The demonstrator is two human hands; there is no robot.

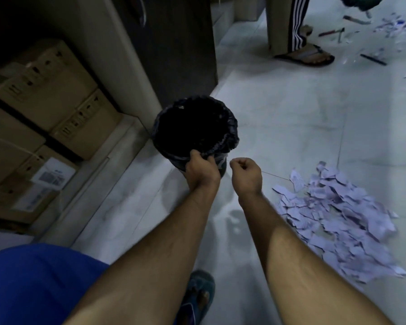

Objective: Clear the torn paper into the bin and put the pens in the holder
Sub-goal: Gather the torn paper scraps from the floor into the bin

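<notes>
Black liner rim of the bin point(195, 127), centre frame, is gripped by the left hand point(202, 171), fingers curled over the near edge. Right hand point(246, 172) sits just beside it, curled into a fist; I can't tell whether it pinches anything. Both forearms reach straight out from the bottom of the frame. Torn paper point(333, 221) lies heaped on the floor at right, blurred at its lower edge. Pens point(373, 59) lie scattered upper right, small and hard to make out. I see nothing inside the dark bin.
</notes>
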